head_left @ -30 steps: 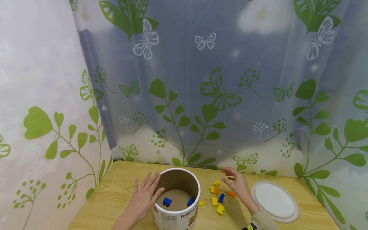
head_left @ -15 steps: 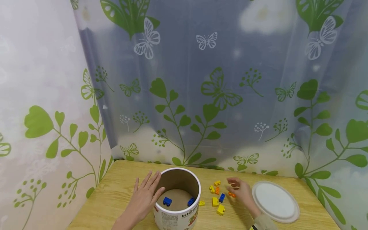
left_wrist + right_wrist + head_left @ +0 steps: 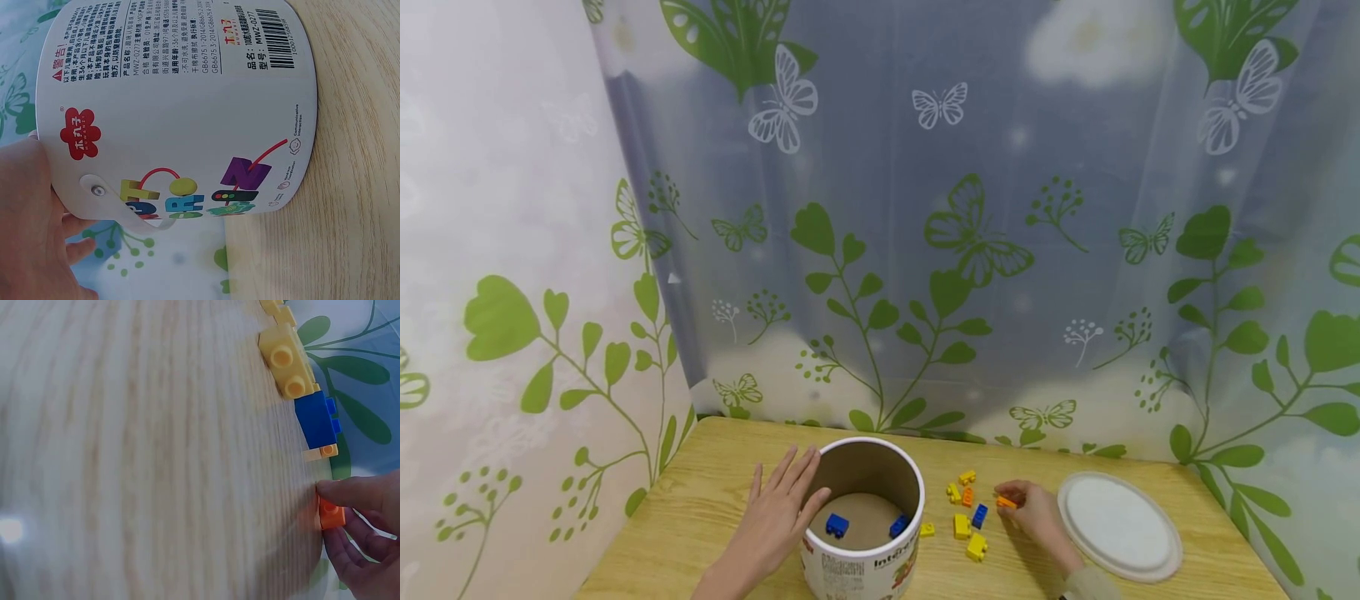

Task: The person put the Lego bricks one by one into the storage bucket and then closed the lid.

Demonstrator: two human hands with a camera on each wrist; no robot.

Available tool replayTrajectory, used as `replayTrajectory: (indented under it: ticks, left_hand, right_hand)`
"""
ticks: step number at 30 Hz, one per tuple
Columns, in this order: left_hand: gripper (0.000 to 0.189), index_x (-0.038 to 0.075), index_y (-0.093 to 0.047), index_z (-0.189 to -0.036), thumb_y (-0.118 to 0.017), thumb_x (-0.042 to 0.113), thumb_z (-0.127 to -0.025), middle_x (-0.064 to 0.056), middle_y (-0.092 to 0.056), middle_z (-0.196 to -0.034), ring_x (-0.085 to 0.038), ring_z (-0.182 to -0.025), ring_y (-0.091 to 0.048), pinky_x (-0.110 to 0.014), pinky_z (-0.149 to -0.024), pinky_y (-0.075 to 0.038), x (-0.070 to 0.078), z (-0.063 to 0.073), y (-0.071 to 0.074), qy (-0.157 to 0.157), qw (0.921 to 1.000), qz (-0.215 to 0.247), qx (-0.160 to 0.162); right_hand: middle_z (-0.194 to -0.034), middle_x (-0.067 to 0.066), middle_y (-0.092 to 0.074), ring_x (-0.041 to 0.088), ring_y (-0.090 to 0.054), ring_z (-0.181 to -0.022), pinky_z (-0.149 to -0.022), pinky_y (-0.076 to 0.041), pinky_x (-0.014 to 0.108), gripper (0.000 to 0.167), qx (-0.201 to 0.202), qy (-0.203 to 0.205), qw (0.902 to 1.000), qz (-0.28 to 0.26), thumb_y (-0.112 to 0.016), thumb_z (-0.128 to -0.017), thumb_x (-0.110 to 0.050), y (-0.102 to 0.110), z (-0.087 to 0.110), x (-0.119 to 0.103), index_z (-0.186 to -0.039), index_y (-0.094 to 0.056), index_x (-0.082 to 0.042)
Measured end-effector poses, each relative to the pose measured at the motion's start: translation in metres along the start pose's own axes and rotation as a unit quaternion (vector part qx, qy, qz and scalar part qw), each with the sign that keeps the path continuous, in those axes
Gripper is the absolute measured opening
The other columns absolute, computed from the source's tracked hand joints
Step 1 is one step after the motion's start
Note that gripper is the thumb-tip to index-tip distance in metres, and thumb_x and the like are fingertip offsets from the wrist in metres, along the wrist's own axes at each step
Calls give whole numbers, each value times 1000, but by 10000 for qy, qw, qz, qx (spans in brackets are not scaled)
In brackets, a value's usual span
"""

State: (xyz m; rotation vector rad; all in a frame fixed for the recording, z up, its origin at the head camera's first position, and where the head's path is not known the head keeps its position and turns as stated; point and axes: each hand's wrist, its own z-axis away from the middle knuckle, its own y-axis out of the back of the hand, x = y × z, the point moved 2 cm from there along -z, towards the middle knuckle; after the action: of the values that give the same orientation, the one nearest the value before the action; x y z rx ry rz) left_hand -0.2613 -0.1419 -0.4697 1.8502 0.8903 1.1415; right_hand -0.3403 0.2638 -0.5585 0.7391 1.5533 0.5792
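My right hand [image 3: 1036,515] is down at the table, its thumb and fingers pinching an orange toy brick [image 3: 332,514]. In the right wrist view the brick sits between thumb and fingertips, close to the tabletop. The left hand [image 3: 775,521] rests with straight fingers against the rim of a white round bucket [image 3: 859,577]. The left wrist view gives the bucket's printed side and its white strap handle [image 3: 119,203]. Inside the bucket lie a blue brick [image 3: 837,525] and another blue piece [image 3: 898,525] near the right wall.
Between bucket and right hand lie loose bricks: a blue one [image 3: 980,517], an orange one [image 3: 967,497] and several yellow ones, among them a larger yellow brick [image 3: 962,527]. A white round lid [image 3: 1120,525] lies at the right. A patterned curtain [image 3: 887,208] hangs behind the wooden table [image 3: 700,467].
My right hand has come down and slightly right onto the orange brick, and its fingers have closed around it. The left hand and bucket stay in place.
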Motion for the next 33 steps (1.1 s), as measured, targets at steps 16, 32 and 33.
replayTrajectory:
  ticks: [16, 32, 33]
  left_hand:
    - [63, 12, -40, -157, -42, 50, -107, -3, -36, -163, -30, -154, -22, -70, -118, -7, 0, -1, 0, 63, 9999, 27, -112]
    - [64, 12, -40, -157, -41, 52, -107, -3, -36, -163, -30, -154, -22, -70, -118, -7, 0, -1, 0, 86, 9999, 52, -113]
    - [65, 12, -40, -157, -40, 52, -107, -3, -36, -163, -30, -154, -22, -70, -118, -7, 0, -1, 0, 86, 9999, 49, -120]
  right_hand:
    - [-92, 8, -75, 20, -68, -79, -69, -58, 37, 22, 147, 180, 9995, -226, -79, -83, 3, 15, -1, -12, -103, -78, -4]
    - [-98, 8, -77, 23, -71, -86, -74, -60, 37, 22, 232, 591, 9975, -313, -79, -84, 0, 43, 6, -57, -105, -79, -6]
    - [-98, 8, -77, 23, -71, -86, -75, -60, 36, 22, 223, 612, 9972, -354, -79, -84, 0, 44, 6, -59, -105, -79, -7]
